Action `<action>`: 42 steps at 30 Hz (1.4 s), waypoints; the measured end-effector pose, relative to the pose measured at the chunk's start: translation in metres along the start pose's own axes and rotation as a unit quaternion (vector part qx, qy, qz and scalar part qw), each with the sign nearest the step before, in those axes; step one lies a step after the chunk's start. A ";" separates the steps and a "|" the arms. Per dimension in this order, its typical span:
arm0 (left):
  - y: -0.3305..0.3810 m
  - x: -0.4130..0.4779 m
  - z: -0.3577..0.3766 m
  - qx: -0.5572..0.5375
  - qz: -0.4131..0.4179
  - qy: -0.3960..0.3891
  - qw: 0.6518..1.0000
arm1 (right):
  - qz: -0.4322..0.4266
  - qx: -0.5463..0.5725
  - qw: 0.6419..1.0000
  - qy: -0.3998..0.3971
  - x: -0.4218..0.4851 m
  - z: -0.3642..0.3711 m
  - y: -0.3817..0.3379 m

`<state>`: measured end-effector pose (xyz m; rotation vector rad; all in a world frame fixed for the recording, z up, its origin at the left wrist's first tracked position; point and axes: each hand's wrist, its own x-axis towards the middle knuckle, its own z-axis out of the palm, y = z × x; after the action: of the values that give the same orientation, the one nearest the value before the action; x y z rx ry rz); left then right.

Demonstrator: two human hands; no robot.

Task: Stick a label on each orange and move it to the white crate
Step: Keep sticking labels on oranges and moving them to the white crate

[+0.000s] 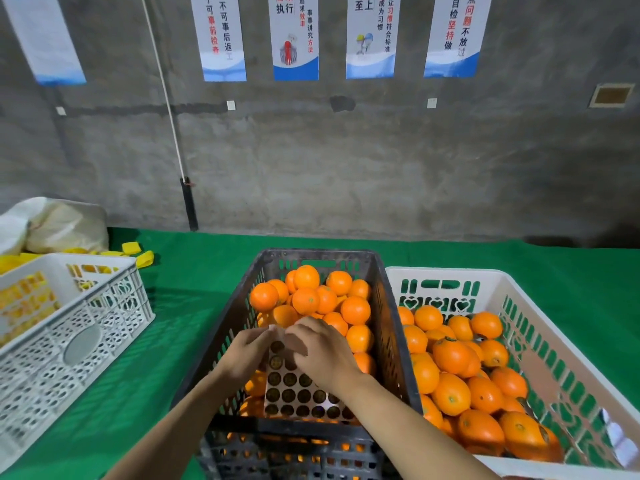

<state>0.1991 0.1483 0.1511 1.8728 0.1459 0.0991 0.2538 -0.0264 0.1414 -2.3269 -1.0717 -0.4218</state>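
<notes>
Desk: green cloth-covered desk (194, 271).
Left crate: white lattice plastic crate (69, 341), yellow pieces inside.
Left hand (247, 351): grip pinching the pale sheet of round dark labels (294, 393) at its left edge.
Middle crate: black plastic crate (242, 306), orange fruit (306, 299) piled inside.
Right hand (325, 351): grip pressed on the sheet's top.
Right crate: white slotted plastic crate (540, 327), full of oranges.

The oranges (306, 299) are bright orange, and they lie in a black crate (388, 327) and a white crate (540, 327). The table cover (187, 271) is green. The label sheet (298, 393) is pale with rows of dark round labels. The wall (346, 168) is grey.
</notes>
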 end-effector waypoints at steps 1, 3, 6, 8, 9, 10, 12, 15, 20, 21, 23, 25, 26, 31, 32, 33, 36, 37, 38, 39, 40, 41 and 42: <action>0.001 0.000 0.000 0.014 0.000 -0.001 1.000 | -0.004 0.001 1.000 0.008 0.000 0.000 0.001; 0.002 -0.002 0.001 0.028 -0.005 -0.009 1.000 | -0.022 -0.010 1.000 0.018 -0.001 0.001 0.000; 0.005 -0.006 0.001 0.022 -0.003 -0.004 1.000 | -0.045 -0.034 0.998 0.036 -0.001 0.000 -0.003; 0.005 -0.005 0.000 -0.001 0.000 0.002 1.000 | -0.074 -0.056 0.995 0.043 -0.003 -0.002 -0.006; 0.004 -0.004 0.000 -0.003 0.000 0.003 1.000 | -0.091 -0.064 0.993 0.049 -0.003 -0.003 -0.007; 0.002 -0.003 -0.001 -0.001 0.002 0.005 1.000 | -0.105 -0.069 0.991 0.055 -0.004 -0.004 -0.009; 0.000 -0.003 -0.001 0.016 0.007 0.014 1.000 | -0.124 -0.070 0.988 0.063 -0.004 -0.006 -0.010; -0.001 -0.002 -0.001 0.053 0.014 0.022 0.998 | -0.123 -0.060 0.989 0.063 -0.004 -0.006 -0.010; 0.001 -0.004 -0.002 0.071 0.015 0.010 0.997 | -0.121 -0.029 0.991 0.051 -0.004 -0.003 -0.010; 0.001 -0.004 -0.002 0.066 0.015 0.006 0.998 | -0.114 -0.022 0.992 0.054 -0.004 -0.004 -0.009; 0.001 -0.004 -0.003 0.059 0.017 0.003 0.998 | -0.114 -0.026 0.991 0.059 -0.004 -0.004 -0.009; 0.002 -0.004 -0.003 0.064 0.018 0.003 0.998 | -0.132 -0.059 0.988 0.058 -0.004 -0.003 -0.009; 0.002 -0.004 -0.003 0.063 0.015 0.003 0.998 | -0.145 -0.078 0.984 0.061 -0.005 -0.002 -0.009; 0.003 -0.003 -0.001 0.044 -0.011 0.000 0.999 | -0.180 -0.112 0.974 0.080 -0.004 -0.001 -0.008; 0.003 -0.003 -0.001 0.043 -0.016 -0.006 0.999 | -0.172 -0.107 0.976 0.078 -0.005 -0.002 -0.008; 0.003 -0.003 0.000 0.040 -0.022 -0.014 0.999 | -0.162 -0.100 0.979 0.074 -0.005 -0.002 -0.008; 0.000 -0.003 0.000 0.039 -0.036 -0.026 0.998 | -0.139 -0.094 0.983 0.071 -0.005 -0.001 -0.008; -0.001 -0.002 0.000 0.046 -0.037 -0.024 0.998 | -0.131 -0.089 0.985 0.073 -0.005 -0.001 -0.008; -0.002 -0.001 -0.001 0.051 -0.037 -0.020 0.998 | -0.127 -0.080 0.986 0.076 -0.004 0.000 -0.008; -0.003 0.000 -0.001 0.055 -0.035 -0.014 0.998 | -0.123 -0.072 0.987 0.076 -0.004 0.000 -0.008; -0.005 0.001 -0.002 0.058 -0.033 -0.005 0.998 | -0.121 -0.069 0.987 0.075 -0.004 0.001 -0.008; -0.006 0.002 -0.002 0.065 -0.032 0.005 0.997 | -0.119 -0.068 0.988 0.070 -0.004 0.001 -0.009; -0.008 0.003 -0.003 0.077 -0.030 0.016 0.996 | -0.116 -0.064 0.989 0.067 -0.004 0.001 -0.009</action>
<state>0.2009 0.1536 0.1445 2.0195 0.2365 0.0790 0.2445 -0.0232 0.1414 -2.2531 -1.2870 -0.7452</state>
